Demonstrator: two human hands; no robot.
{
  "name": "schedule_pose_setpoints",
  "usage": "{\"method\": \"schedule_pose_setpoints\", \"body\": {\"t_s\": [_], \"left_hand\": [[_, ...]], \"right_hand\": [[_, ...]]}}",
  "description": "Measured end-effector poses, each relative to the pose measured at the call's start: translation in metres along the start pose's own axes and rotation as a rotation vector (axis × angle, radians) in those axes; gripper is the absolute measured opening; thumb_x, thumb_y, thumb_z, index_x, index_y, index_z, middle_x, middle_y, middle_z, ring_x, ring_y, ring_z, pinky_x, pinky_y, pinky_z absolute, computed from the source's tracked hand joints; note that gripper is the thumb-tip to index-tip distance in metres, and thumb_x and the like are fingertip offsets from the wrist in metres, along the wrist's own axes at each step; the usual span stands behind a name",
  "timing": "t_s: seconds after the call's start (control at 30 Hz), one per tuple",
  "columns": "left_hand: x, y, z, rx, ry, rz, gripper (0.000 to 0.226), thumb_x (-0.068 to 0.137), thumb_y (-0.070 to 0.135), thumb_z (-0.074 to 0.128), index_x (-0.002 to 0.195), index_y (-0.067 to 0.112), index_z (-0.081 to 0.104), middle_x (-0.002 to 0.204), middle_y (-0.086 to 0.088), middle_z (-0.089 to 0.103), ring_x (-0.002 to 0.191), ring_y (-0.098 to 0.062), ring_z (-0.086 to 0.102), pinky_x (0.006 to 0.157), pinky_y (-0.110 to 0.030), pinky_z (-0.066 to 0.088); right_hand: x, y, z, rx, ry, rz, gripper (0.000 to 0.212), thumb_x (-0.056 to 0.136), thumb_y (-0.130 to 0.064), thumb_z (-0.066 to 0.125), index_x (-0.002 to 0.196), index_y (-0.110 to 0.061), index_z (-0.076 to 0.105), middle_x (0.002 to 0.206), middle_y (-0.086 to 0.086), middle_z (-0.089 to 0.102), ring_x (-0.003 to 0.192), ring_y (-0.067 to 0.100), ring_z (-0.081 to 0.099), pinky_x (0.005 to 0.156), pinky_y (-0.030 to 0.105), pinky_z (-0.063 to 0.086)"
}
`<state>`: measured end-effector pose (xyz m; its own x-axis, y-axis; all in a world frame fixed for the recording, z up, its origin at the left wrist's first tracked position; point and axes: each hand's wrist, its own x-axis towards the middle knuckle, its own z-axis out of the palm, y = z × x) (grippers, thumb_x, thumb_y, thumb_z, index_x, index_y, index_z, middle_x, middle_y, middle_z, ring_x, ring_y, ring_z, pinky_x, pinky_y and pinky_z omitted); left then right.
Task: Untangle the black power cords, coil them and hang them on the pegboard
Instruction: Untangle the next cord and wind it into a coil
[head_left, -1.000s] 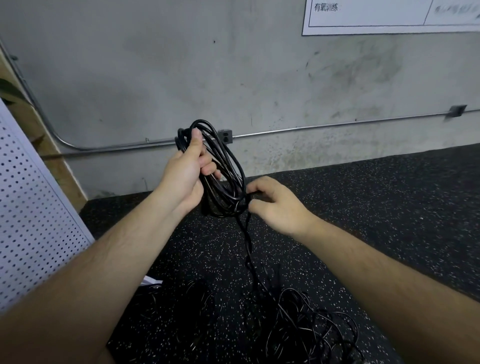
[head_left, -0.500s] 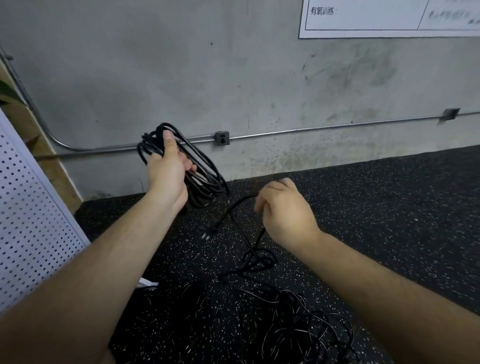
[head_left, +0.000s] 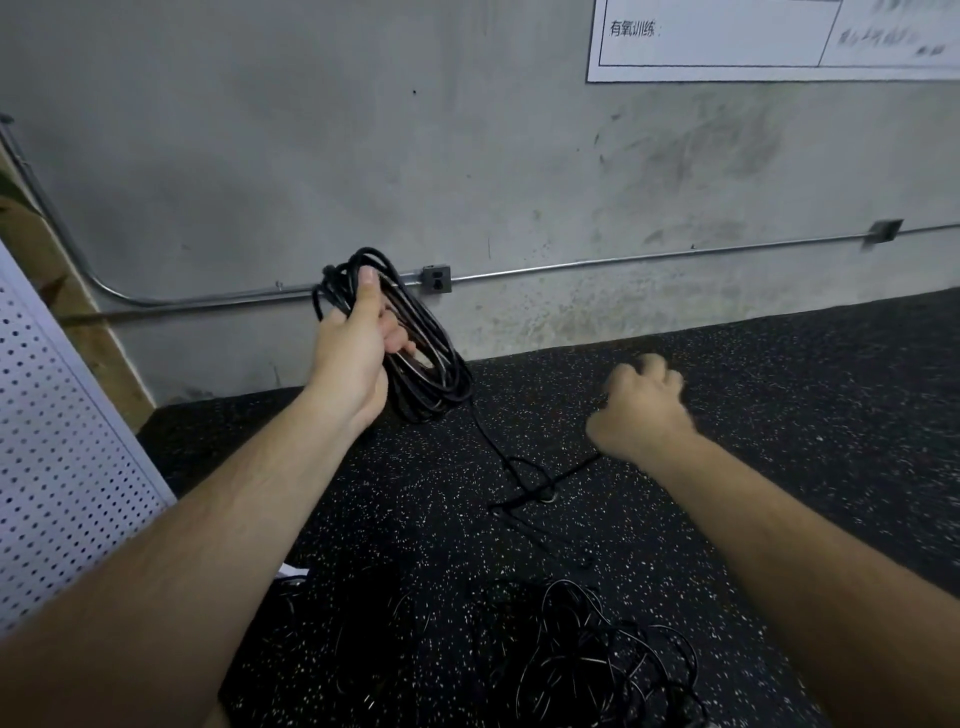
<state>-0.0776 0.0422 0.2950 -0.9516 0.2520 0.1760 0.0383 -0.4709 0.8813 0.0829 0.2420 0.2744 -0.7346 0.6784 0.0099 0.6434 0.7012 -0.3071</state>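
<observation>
My left hand (head_left: 356, 353) grips a coil of black power cord (head_left: 421, 358), held up in front of the grey wall with the thumb along its top. A loose strand (head_left: 519, 467) runs down from the coil, loops near the floor and stretches right to my right hand (head_left: 641, 410), whose curled fingers hold its end. The right hand is blurred. A tangled pile of black cords (head_left: 582, 660) lies on the speckled black floor below both arms. The white pegboard (head_left: 57, 457) leans at the left edge.
A metal conduit (head_left: 623, 257) with an outlet box (head_left: 435, 279) runs along the concrete wall. A white poster (head_left: 769, 36) hangs at top right. A wooden board (head_left: 88, 322) stands behind the pegboard. A white scrap (head_left: 291, 571) lies beside my left forearm.
My right hand has swung out to the right, pulling the loose strand taut away from the coil. My left hand has kept its grip on the coil, which now sits further from the right hand.
</observation>
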Motion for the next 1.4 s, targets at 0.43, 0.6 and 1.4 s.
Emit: {"method": "schedule_pose_setpoints", "body": {"t_s": [0.43,0.6,1.4], "left_hand": [[-0.023,0.031,0.019,-0.181,-0.3,-0.084,0.041,0.102,0.05,0.051,0.071,0.022,0.046,0.053,0.01,0.024,0.046,-0.007,0.025,0.057,-0.024,0.042],[-0.023,0.041,0.018,-0.229,-0.294,-0.084,0.044,0.105,0.051,0.043,0.072,0.022,0.042,0.051,0.011,0.025,0.045,-0.006,0.024,0.055,-0.022,0.042],[-0.025,-0.017,0.005,0.897,-0.417,0.09,0.032,0.095,0.057,0.054,0.092,0.027,0.065,0.069,0.019,0.068,0.068,0.004,0.062,0.069,-0.017,0.048]], "right_hand": [[-0.007,-0.035,0.092,0.537,-0.381,-0.268,0.041,0.096,-0.035,0.069,0.124,-0.018,0.045,0.117,0.004,0.058,0.08,0.012,0.057,0.069,0.03,0.052],[-0.008,-0.05,0.092,0.732,-0.616,-0.278,0.074,0.087,-0.035,0.08,0.143,-0.027,0.034,0.135,0.0,0.052,0.101,0.017,0.062,0.077,0.03,0.054],[-0.053,-0.064,0.0,0.027,0.115,-0.763,0.025,0.106,-0.038,0.047,0.116,-0.025,0.065,0.095,-0.002,0.065,0.086,0.023,0.061,0.067,0.031,0.04]]}}
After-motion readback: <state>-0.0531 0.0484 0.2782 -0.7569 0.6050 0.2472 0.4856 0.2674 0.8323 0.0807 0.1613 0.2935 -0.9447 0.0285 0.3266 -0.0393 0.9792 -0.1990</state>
